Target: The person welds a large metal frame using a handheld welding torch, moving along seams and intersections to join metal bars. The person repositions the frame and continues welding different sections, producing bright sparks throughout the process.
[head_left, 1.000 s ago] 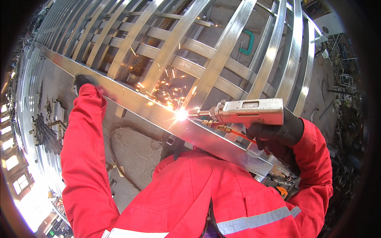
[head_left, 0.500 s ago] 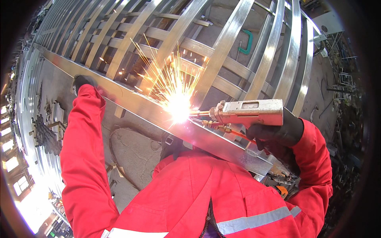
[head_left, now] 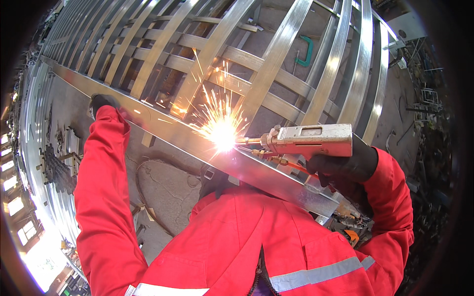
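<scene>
My right hand, in a black glove, grips a silver welding gun by its handle. Its thin nozzle points left at a shiny metal beam. A white-hot glare and a fan of sparks burst out where the tip meets the joint between beam and slats; the glare hides the exact contact point. Below the nozzle runs a brass-fitted orange line. My left hand, also in a black glove, is closed over the beam farther left, its fingertips partly hidden.
Long metal slats cross flat bars beyond the beam, forming a grid. A green C-clamp is at the back right. Near my lap a dark cable curves over the concrete floor. Stacked metal lengths line the far left.
The spray of sparks has become shorter and changed shape. The slats and beam have shifted very slightly left in view. Both hands and the welding gun stay nearly where they were.
</scene>
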### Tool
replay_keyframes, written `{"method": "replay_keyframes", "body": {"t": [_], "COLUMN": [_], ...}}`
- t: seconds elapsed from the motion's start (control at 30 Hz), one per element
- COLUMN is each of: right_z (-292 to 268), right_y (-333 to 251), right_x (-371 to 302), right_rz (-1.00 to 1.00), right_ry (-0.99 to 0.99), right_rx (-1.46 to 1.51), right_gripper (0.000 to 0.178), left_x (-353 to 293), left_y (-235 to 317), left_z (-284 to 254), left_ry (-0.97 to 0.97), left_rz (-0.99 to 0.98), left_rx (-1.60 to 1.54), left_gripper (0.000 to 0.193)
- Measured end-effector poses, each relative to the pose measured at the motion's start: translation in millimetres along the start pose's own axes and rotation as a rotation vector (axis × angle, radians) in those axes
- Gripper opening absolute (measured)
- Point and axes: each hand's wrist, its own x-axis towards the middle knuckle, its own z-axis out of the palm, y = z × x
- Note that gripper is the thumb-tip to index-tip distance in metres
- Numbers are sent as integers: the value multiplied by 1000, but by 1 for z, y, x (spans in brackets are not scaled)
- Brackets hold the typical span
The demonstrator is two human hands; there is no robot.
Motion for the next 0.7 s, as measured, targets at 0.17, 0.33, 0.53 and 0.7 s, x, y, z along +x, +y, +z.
{"method": "replay_keyframes", "body": {"t": [0.17, 0.33, 0.53, 0.7], "right_z": [-1, -2, -3, 0], "right_y": [-1, 6, 8, 6], "right_x": [-1, -4, -3, -6], "right_rz": [-10, 6, -5, -13], "right_ry": [-12, 28, 20, 21], "right_rx": [-31, -10, -5, 14], "right_gripper": [50, 52, 52, 52], "left_x": [39, -6, -17, -11], "left_y": [-28, 9, 10, 2], "left_z": [14, -2, -8, -9], "left_ry": [-87, -87, 1, -59], "left_rz": [22, -32, -27, 2], "left_rx": [51, -131, -48, -41], "left_gripper": [25, 24, 28, 35]}}
